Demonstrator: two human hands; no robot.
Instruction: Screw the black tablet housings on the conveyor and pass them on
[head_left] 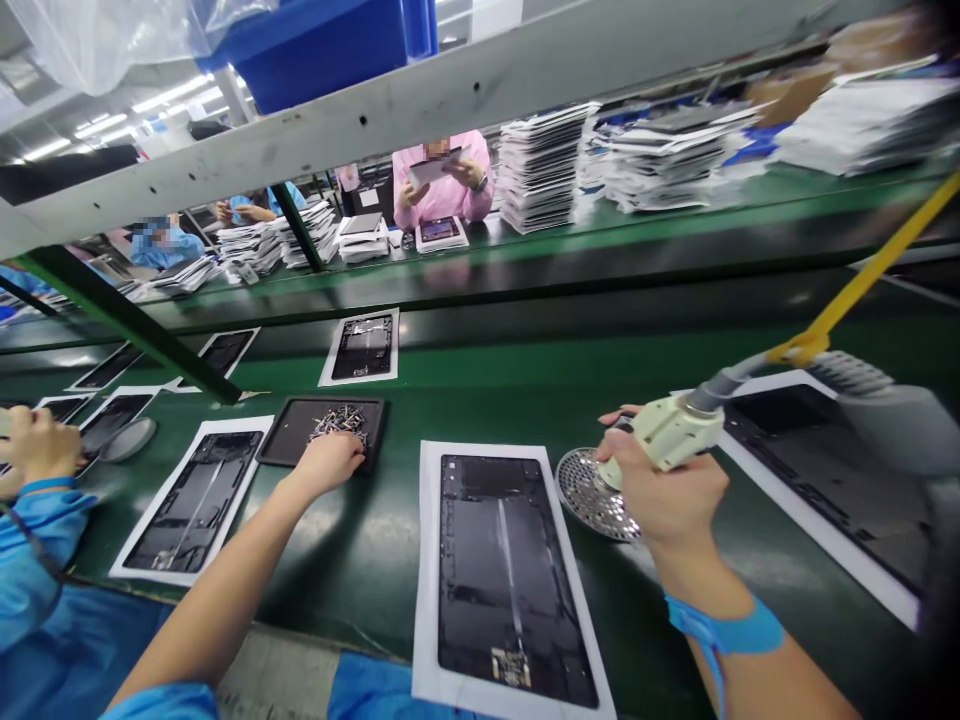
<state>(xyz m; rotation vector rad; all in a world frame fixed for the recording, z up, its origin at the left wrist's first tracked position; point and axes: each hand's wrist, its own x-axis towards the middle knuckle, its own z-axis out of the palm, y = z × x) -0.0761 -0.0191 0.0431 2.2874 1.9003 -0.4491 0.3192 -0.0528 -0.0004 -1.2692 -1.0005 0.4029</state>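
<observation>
My left hand (330, 462) reaches over a dark tray (289, 425), fingers pinched at a heap of small metal pieces (341, 420). Whatever is between the fingertips is hidden. My right hand (667, 495) is wrapped round a pale green electric screwdriver (679, 430) with a grey cable. Its tip end points down at a round perforated metal dish (589, 490), but whether they touch I cannot tell. Between my hands, an open tablet housing (480, 560) with dark inner parts lies on a white sheet (431, 600).
More tablet housings (199, 500) lie along the green bench (360, 560). A co-worker's hand (45, 440) is at the left edge, near a round dish (127, 440). A yellow strap (877, 270) hangs at right. A green post (127, 320) slants across the left side.
</observation>
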